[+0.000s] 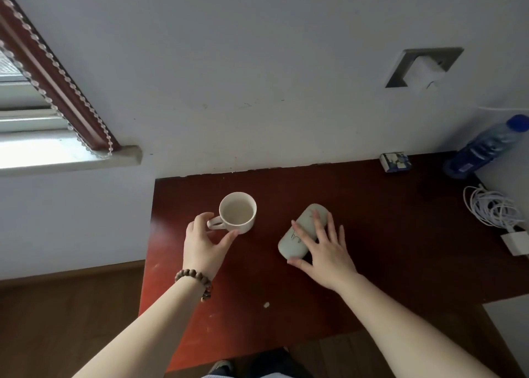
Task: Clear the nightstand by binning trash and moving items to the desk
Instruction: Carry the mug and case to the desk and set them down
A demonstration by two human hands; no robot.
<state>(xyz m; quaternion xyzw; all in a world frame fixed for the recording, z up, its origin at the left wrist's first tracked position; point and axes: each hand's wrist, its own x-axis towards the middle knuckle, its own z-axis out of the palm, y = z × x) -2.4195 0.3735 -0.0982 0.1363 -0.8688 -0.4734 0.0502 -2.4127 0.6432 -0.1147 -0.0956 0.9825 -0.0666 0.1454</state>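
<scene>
A white mug (238, 212) stands upright on the dark red-brown tabletop (372, 263), its handle turned to the left. My left hand (204, 244) is beside that handle with its fingers loosely curved, and the thumb tip touches the mug's lower side. The handle shows uncovered between fingers and mug. A pale green oval case (297, 238) lies flat to the right of the mug. My right hand (326, 248) rests on the case with straight, spread fingers, the thumb at its near end.
At the back right lie a blue water bottle (486, 145) and a small blue-white box (396, 161). A coiled white cable (492, 208) and a white charger (516, 243) sit at the right edge. The wall runs behind the table; wood floor lies to the left.
</scene>
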